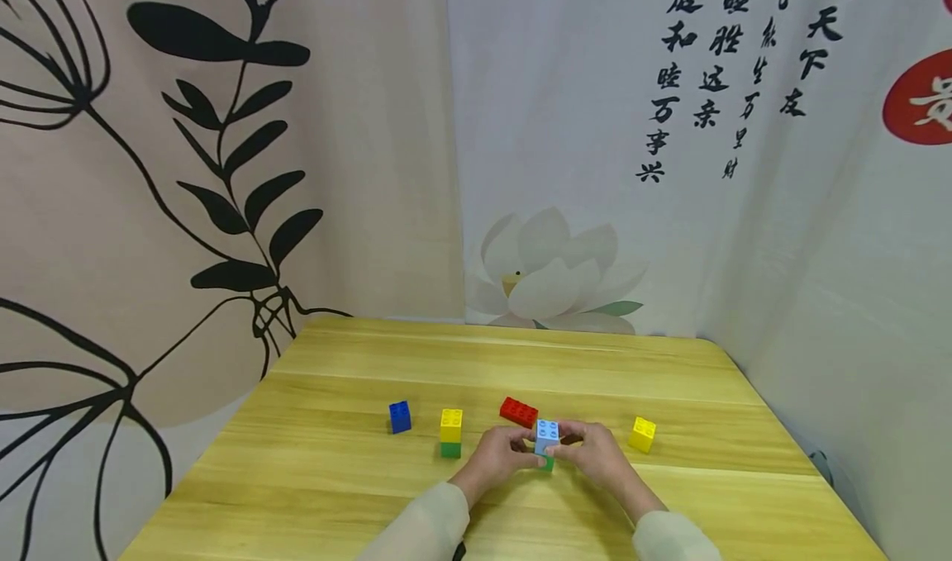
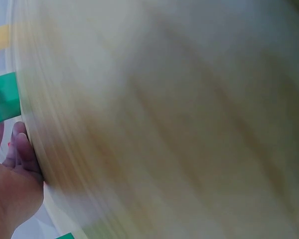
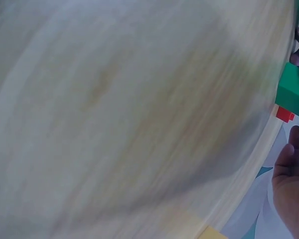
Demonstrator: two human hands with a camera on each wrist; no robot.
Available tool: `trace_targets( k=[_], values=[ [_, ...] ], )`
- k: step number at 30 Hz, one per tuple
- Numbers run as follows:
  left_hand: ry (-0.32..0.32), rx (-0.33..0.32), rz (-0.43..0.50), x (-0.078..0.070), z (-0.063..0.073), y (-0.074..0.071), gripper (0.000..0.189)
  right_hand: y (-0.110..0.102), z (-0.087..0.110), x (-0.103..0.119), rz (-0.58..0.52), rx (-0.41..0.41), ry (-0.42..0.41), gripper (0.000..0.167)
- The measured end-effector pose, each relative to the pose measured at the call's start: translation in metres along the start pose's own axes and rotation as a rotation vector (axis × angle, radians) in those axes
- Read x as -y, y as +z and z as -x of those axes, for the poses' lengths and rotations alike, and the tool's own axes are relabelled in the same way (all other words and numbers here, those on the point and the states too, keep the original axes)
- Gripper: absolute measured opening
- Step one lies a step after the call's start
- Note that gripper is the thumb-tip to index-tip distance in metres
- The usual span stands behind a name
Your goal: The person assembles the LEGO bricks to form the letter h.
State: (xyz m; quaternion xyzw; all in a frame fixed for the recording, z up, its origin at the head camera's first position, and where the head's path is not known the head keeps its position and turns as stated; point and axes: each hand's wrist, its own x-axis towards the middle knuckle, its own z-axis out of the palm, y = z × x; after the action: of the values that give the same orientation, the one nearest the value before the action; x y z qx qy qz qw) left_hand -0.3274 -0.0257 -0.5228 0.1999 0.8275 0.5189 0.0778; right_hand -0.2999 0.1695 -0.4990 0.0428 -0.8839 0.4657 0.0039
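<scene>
Between both hands, near the middle of the table, stands a light blue building brick on top of a green brick. My left hand pinches this pair from the left, its thumb at the front where the two bricks meet. From the right, my right hand grips the same pair with thumb and fingers. Each wrist view catches only the green brick and part of a hand at the edge. Just behind the left fingers lies a red brick.
Left of the hands, a yellow brick sits on a green brick. A dark blue brick lies farther left. Another yellow brick is to the right. The wooden table ends at a printed curtain.
</scene>
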Motion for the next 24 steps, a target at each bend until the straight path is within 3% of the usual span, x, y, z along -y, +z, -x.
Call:
trace_targets(
  k=[8,24],
  values=[
    [0.012,0.004,0.011,0.0008,-0.0013,0.0017,0.027,-0.0008,0.0015,-0.0013,0.003,-0.008,-0.015,0.047],
    [0.022,-0.005,-0.058,-0.0029,0.0025,0.0049,0.031,-0.0036,0.0043,-0.0058,0.003,0.01,-0.052,0.041]
  ],
)
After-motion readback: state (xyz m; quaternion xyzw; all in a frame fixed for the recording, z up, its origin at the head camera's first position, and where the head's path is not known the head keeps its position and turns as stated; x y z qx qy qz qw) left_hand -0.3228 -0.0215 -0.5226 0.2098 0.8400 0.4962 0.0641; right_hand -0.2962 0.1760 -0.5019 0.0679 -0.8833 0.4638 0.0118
